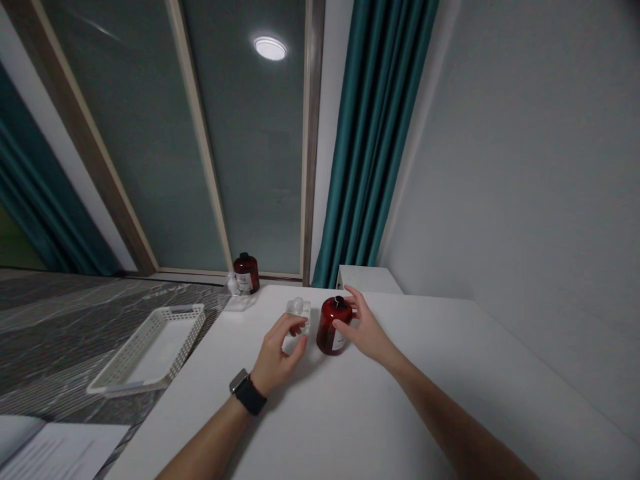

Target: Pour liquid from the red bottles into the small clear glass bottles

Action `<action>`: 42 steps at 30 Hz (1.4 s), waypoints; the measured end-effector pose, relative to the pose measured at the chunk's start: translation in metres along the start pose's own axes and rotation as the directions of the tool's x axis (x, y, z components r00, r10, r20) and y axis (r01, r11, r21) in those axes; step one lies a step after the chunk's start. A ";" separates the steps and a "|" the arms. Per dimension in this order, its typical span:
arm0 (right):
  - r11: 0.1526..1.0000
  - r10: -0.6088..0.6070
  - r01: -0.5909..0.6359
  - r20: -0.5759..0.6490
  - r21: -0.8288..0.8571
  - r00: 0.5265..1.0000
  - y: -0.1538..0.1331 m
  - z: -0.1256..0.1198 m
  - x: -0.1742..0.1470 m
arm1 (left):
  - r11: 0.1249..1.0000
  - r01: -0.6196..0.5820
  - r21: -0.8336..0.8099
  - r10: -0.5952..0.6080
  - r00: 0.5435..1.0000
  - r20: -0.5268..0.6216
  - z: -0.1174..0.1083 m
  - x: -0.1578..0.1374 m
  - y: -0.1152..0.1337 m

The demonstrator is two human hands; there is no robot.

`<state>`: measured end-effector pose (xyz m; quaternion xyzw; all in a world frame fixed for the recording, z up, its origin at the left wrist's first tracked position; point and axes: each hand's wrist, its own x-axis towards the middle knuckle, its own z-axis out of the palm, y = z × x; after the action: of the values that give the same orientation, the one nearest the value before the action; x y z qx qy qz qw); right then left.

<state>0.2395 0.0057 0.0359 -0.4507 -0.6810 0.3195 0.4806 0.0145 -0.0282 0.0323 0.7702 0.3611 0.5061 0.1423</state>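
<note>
A dark reddish-brown bottle (327, 333) with a black top and a white label stands upright on the white table (350, 420). My right hand (367, 330) is around its right side, thumb at the front and fingers spread behind. To the bottle's left, my left hand (280, 353) hovers with curled fingers, the thumb apart from them and nothing visible between. Just beyond those fingers is a small clear object (299, 306) with a rounded top, partly hidden by the hand; its kind is unclear. A dark smartwatch (247, 392) is on my left wrist.
At the far left corner stand another brown bottle (247, 272) and a small whitish bottle (233, 284) by a clear tray (237, 304). A white perforated basket (183, 350) lies left of the table, an open booklet (65, 453) nearer me. Behind are a white cabinet (370, 279) and teal curtain (370, 147).
</note>
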 end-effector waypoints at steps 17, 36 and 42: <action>0.982 -0.128 0.101 -0.171 -0.158 0.977 0.032 -0.021 -0.039 | 0.975 0.003 -0.223 0.052 0.969 0.242 0.004 0.001 0.005; 0.841 -0.082 -0.026 -0.176 -0.540 0.981 0.098 -0.039 -0.023 | 0.964 0.160 -0.211 -0.089 0.947 0.310 0.020 -0.010 0.000; 0.913 -0.074 -0.003 -0.173 -0.409 0.982 0.075 -0.031 -0.025 | 0.954 0.210 -0.213 -0.136 0.939 0.315 0.024 -0.011 0.004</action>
<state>0.2951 0.0122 -0.0274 -0.5561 -0.6932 0.1189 0.4428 0.0350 -0.0354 0.0161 0.7790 0.3377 0.4107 0.3324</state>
